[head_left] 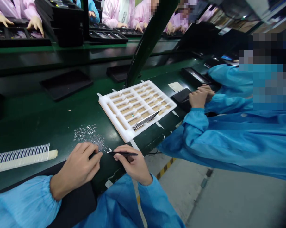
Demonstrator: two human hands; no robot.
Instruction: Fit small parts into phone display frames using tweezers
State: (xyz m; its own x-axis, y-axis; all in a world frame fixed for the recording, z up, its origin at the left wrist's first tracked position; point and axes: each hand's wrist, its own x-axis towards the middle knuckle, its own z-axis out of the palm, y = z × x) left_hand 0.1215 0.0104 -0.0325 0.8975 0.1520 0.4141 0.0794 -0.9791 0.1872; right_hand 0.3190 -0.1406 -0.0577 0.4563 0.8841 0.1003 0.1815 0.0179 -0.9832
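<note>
Green factory bench (50, 126) — right hand (133, 164) pinches black tweezers (122, 154), long axis crosswise, tips left at metal bits (88, 134); left hand's (76, 167) grip unclear.

Our left hand (77, 167) curls its fingers inward, our right hand (133, 164) pinches just beside it, and our blue-sleeved arms (24, 202) reach forward, wrists low

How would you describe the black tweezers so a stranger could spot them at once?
On the dark green workbench, find the heap of tiny silver pieces. Right of it, the person's right hand holds slim black tweezers, their tips aimed at the heap's edge.
</note>
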